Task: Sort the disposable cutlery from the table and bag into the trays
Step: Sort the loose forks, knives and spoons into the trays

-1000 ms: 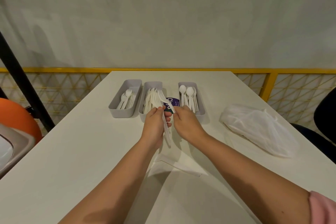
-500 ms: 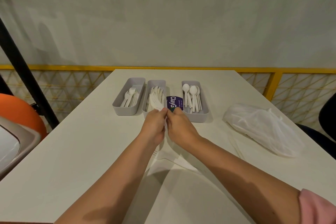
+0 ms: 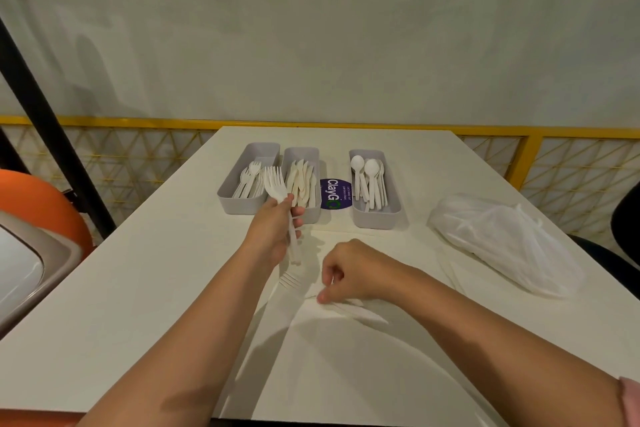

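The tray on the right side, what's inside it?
The right tray holds white plastic spoons, bowls pointing toward the wall. The near ends of their handles drop behind the tray's front wall, so anything lying underneath the pile is hidden.

white forks (image 3: 275, 184), knives (image 3: 303, 180) and spoons (image 3: 370, 180) fill three pale grey trays (image 3: 375, 218) on the off-white worktop (image 3: 138, 270), a purple sticker (image 3: 334, 194) with white lettering between two trays, a translucent white bag (image 3: 502, 243) right of them, a yellow lattice railing (image 3: 571, 163) behind.
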